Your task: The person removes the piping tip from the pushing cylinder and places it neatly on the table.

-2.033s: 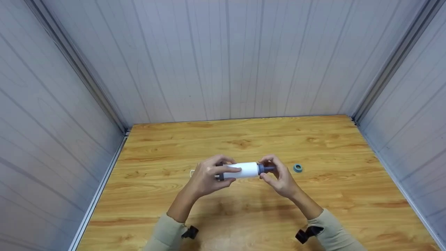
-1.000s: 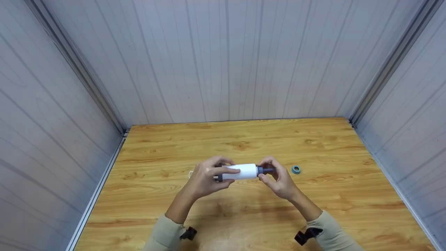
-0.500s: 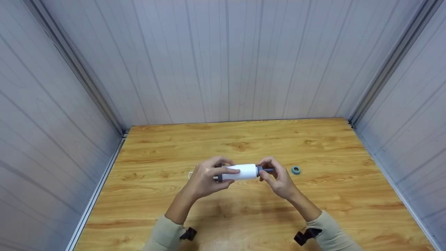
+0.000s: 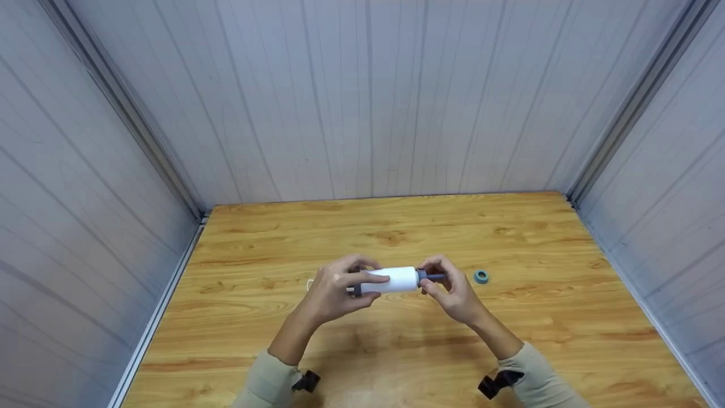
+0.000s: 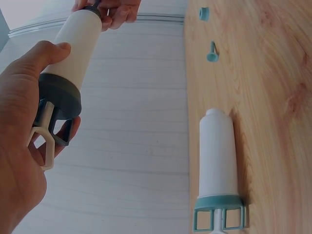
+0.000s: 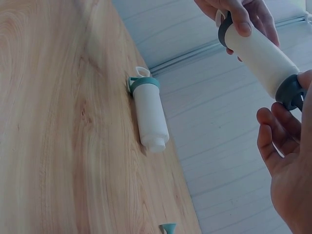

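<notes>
In the head view, toward six o'clock, your left hand (image 4: 335,287) grips the white tube (image 4: 399,279) by its nine o'clock end; your right hand (image 4: 457,296) pinches the dark nozzle cap (image 4: 422,275) at three o'clock, both wrists angled inward. In the left wrist view, the tube points to one o'clock, your thumb on its barrel. In the right wrist view, the cap sits at five o'clock on the tube.
</notes>
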Motion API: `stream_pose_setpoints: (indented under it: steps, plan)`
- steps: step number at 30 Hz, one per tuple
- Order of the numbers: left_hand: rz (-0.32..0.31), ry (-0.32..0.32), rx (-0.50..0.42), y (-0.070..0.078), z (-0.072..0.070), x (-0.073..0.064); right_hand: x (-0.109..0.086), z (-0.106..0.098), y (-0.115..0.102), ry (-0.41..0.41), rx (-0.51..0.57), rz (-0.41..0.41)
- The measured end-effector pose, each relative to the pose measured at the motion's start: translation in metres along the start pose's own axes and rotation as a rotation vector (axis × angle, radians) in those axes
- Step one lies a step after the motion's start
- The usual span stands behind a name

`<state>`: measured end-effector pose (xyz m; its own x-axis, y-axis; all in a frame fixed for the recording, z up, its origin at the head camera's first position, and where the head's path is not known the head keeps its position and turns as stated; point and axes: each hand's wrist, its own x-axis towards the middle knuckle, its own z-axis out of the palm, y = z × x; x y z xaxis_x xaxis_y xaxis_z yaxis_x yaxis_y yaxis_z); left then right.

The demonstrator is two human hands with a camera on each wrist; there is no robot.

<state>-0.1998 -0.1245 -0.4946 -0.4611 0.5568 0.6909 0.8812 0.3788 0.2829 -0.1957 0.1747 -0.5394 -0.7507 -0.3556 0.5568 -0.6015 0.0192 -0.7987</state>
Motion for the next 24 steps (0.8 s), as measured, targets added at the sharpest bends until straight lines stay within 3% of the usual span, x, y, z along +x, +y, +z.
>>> stream_pose_setpoints:
  steps: [7,24]
  plan:
    - [-0.005,-0.001,0.002,0.0009,-0.0015,-0.0001,0.0003,-0.0007,0.0,-0.019,0.018,-0.033]
    - [0.009,0.004,0.012,0.0003,-0.0014,0.0007,0.0006,-0.0025,-0.0003,-0.02,-0.003,0.044]
